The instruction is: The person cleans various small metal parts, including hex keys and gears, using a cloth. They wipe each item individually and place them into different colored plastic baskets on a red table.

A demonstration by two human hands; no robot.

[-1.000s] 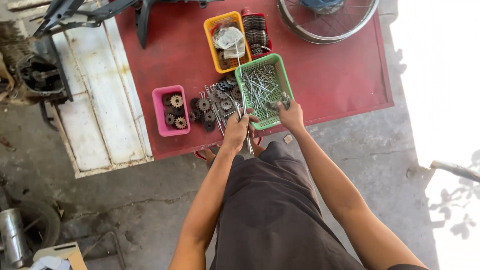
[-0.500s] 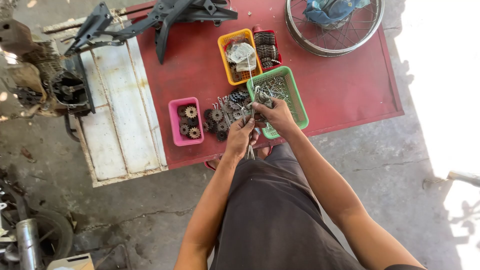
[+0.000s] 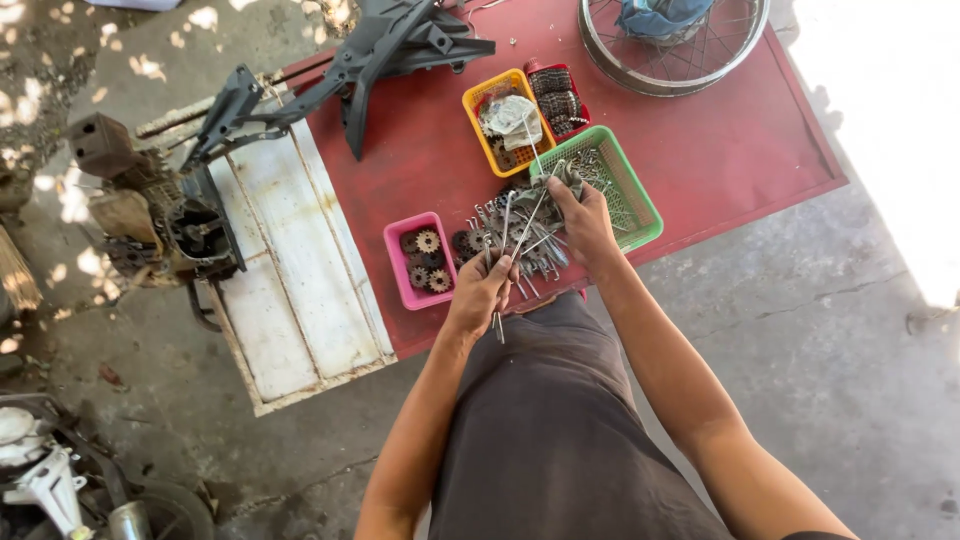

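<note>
Your left hand (image 3: 480, 293) has its grip closed on a bundle of long metal bolts (image 3: 515, 235), their shafts running up and away from you toward the green basket (image 3: 640, 215). Your right hand (image 3: 585, 220) pinches the bundle's far end at that basket's near rim, so it is nearer. Beneath lies the red counter (image 3: 720, 150), with a pink tray (image 3: 400, 270) of gears to the left.

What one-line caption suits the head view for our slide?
Left hand grips metal rods while right hand lifts more beside the green basket on a red table.
</note>
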